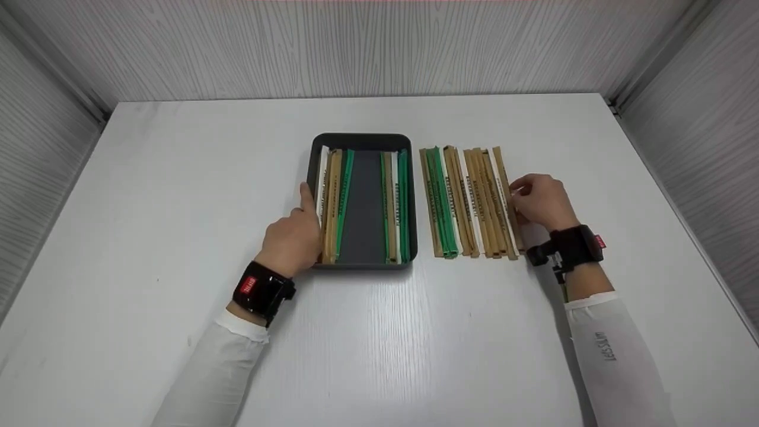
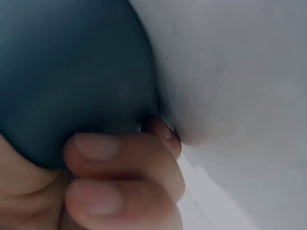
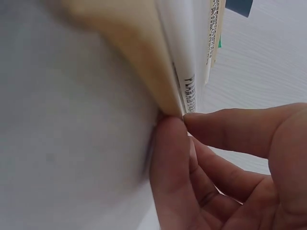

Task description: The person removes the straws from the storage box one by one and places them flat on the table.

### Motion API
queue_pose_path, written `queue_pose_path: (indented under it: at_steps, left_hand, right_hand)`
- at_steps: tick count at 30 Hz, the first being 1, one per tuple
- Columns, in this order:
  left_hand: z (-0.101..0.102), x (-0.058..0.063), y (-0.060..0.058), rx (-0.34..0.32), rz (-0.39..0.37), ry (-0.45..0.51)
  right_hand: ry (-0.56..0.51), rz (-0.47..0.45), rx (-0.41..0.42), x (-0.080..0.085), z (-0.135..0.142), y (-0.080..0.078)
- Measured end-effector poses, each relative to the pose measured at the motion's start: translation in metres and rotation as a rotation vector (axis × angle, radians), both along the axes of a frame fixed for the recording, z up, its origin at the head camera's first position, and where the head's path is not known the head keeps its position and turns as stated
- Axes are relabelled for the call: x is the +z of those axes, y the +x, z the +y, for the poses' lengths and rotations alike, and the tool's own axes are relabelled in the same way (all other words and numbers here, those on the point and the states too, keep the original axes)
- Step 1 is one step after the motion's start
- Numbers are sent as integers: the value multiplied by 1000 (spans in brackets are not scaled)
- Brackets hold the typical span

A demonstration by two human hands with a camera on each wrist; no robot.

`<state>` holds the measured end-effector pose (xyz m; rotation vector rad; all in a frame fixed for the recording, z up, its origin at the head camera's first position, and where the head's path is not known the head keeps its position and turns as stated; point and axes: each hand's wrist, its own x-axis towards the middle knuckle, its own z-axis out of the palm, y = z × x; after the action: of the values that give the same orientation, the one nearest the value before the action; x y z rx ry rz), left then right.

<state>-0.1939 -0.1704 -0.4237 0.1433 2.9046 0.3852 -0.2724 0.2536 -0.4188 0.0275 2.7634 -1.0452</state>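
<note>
My left hand [image 1: 290, 240] holds the left side of a dark grey tray [image 1: 362, 266], its index finger lying along the rim. In the left wrist view its other fingers [image 2: 122, 201] curl against the tray's outer wall [image 2: 81, 67]. Brown, green and white paper-wrapped sticks stand in two groups along the tray's left and right sides. To the right of the tray lies a row of similar sticks [image 1: 471, 201]. My right hand [image 1: 544, 201] pinches the rightmost brown paper-wrapped stick [image 3: 139, 48] between thumb and index finger, beside a white stick [image 3: 180, 43].
Everything lies on a white table [image 1: 391, 338]. Bare grey tray floor [image 1: 362, 207] shows between the two groups. A wood-grain panel [image 1: 356, 50] rises behind the table, with similar panels at both sides.
</note>
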Motion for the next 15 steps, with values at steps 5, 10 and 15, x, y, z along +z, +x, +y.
queue_pose_path:
  at_steps: [5, 10, 15]
  left_hand:
    - [0, 0, 2, -9, 15, -10]
    - [0, 1, 2, -9, 13, -9]
    - [0, 0, 1, 0, 4, 5]
  right_hand:
    - [-1, 0, 12, -1, 0, 1]
    - [-20, -26, 3, 1, 1, 2]
    - [-32, -50, -1, 6, 1, 2]
